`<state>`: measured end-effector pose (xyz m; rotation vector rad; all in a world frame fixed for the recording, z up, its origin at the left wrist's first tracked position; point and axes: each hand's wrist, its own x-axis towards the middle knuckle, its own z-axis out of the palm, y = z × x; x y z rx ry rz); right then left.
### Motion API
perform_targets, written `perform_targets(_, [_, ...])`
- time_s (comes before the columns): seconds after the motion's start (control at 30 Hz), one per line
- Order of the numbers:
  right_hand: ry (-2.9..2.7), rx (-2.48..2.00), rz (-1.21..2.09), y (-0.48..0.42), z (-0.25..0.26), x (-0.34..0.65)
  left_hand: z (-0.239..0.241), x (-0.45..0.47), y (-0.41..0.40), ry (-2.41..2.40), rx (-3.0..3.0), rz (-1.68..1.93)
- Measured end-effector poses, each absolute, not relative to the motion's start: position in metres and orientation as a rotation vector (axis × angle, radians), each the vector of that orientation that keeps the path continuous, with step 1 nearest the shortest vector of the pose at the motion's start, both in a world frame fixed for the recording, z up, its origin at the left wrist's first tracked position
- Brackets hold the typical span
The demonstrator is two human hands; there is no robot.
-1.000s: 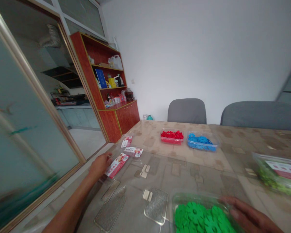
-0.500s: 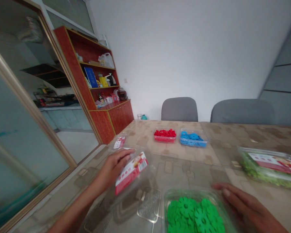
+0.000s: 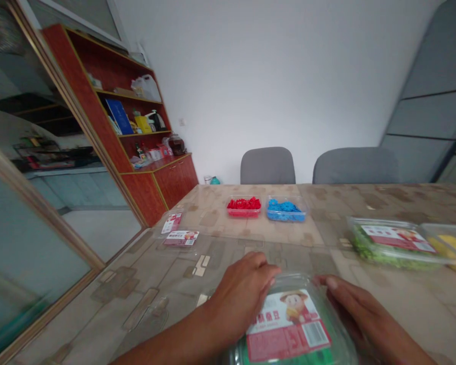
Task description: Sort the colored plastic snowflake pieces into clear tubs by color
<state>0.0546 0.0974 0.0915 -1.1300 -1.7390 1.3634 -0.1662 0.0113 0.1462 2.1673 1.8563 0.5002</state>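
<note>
A clear plastic lid with a red and white label [image 3: 289,327] lies over the box of green pieces [image 3: 307,357] at the near edge of the table. My left hand [image 3: 240,295] rests on the lid's left side with fingers curled over its far edge. Along the box's right side lies my right hand [image 3: 355,309], fingers stretched and touching the lid's rim. Green shows through the clear plastic below the label.
Two more labelled lids [image 3: 180,237] lie at the table's left. A red-filled box [image 3: 243,206] and a blue-filled box [image 3: 286,210] sit mid-table. A closed box of green pieces [image 3: 385,246] and a yellow-filled box [image 3: 454,246] are on the right. Two grey chairs [image 3: 268,166] stand behind; a red shelf [image 3: 137,132] at left.
My left hand carried a labelled lid from the table's left over to the green box and set it on top. The view turned to the right.
</note>
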Motion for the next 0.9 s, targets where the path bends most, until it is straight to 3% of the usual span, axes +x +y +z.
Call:
perform_targets(0.3, [-1.998,-0.979,1.479,0.102,0.074,0.052,0.129,-0.154,0.016,1.901,2.162,0.443])
perform_targets(0.5, [-1.893,-0.947,1.511,0.098,0.062,0.048,0.122,-0.173,0.014,1.83,2.062,0.65])
perform_targets(0.67, [-1.787,-0.994,1.553,0.097,0.06,0.049,0.095,-0.206,-0.011,1.821,1.602,0.945])
perform_targets(0.9, [-1.625,-1.021,1.547,0.093,0.056,0.048,0.067,-0.203,-0.028,1.41,0.86,1.203])
